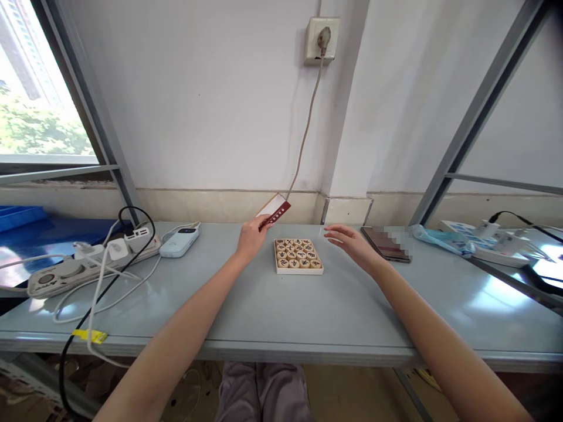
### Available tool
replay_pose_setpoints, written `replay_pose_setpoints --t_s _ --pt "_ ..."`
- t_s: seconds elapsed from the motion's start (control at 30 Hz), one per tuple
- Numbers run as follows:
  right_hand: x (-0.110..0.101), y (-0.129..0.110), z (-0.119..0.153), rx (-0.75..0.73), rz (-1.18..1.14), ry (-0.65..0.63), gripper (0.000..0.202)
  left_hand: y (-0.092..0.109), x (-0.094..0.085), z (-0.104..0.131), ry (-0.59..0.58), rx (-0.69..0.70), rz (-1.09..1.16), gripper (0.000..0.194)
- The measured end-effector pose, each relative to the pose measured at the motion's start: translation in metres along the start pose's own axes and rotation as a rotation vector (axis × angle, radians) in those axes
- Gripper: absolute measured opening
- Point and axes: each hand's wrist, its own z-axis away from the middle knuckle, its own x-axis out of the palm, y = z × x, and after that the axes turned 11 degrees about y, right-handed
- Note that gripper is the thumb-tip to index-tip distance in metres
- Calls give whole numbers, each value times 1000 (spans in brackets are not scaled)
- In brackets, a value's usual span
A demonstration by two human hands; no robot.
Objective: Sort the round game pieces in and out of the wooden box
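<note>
My left hand [253, 237] is closed on a box lid [276, 212], white on top with a dark red side that bears pale marks. The lid is held tilted above the table, to the upper left of a shallow white tray [299, 271]. Round wooden Chinese chess pieces [299, 255] fill that tray in rows, their dark characters facing up. To the right of the tray, my right hand [349, 241] is held over the table with its fingers stretched out and nothing in them.
A dark phone [387, 244] and a blue plastic packet [444, 240] lie on the right. On the left are a white power strip [97, 264] with tangled cables and a pale power bank [179, 242]. A grey cord [308, 123] runs down the wall behind the table [316, 316].
</note>
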Motion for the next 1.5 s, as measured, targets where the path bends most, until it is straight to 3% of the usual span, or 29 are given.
replay_pose_setpoints --t_s 0.23,0.4,0.57,0.8,0.97,1.07,1.27,1.37,1.5 --pt "2 4 -3 -43 -78 -6 24 12 -4 -8 93 -139 293 24" --pt "-2 4 -6 -127 -11 139 30 16 -4 -15 138 -284 439 31" --pt "-8 1 -7 -129 67 243 34 22 -4 -17 -1 -549 699 41" --pt "-6 6 -9 -104 90 170 37 30 2 -4 -246 -740 940 42" --pt "1 6 -6 -93 117 71 30 31 7 2 -285 -845 1029 40" --pt "6 1 -1 -49 121 17 30 30 7 3 -277 -861 1049 40" --pt "12 -7 7 -21 52 -134 51 28 9 4 -270 -854 1007 41" --pt "11 -5 6 17 96 -113 47 29 10 6 -340 -823 937 41" --pt "8 -3 3 76 145 4 47 32 8 6 -480 -589 655 33"
